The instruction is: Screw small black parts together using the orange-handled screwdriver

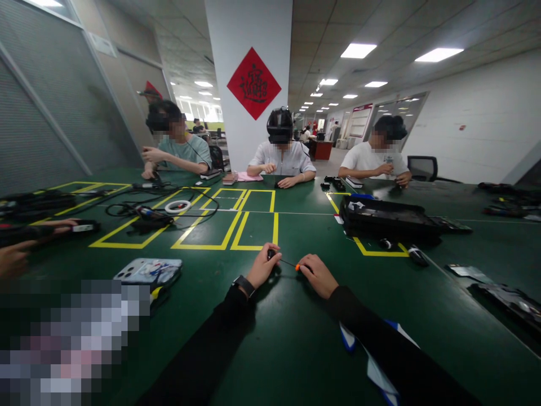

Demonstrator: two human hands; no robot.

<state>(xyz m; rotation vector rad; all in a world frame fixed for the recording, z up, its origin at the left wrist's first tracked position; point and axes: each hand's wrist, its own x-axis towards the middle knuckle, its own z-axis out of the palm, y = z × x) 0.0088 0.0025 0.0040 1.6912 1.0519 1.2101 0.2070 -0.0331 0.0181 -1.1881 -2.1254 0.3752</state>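
Close together above the green table [291, 349], my two hands meet around small items. My left hand [260, 270], with a dark watch on the wrist, is closed on a small black object [271, 254] whose kind I cannot make out. A thin dark rod [288, 263] spans the gap between the hands. At its right end is a small orange part [297, 267], pinched in the fingers of my right hand [318, 276]. The fingers hide most of both items. Under my right forearm lies a blue and white piece [382, 375], partly covered.
A phone in a patterned case [147, 270] lies to the left. On the right are a black tray-like casing [384, 217], a black mouse [417, 256] and opened device parts [509, 304]. Cables [147, 214] spread at left. Three people sit opposite; another person's hands reach in at left.
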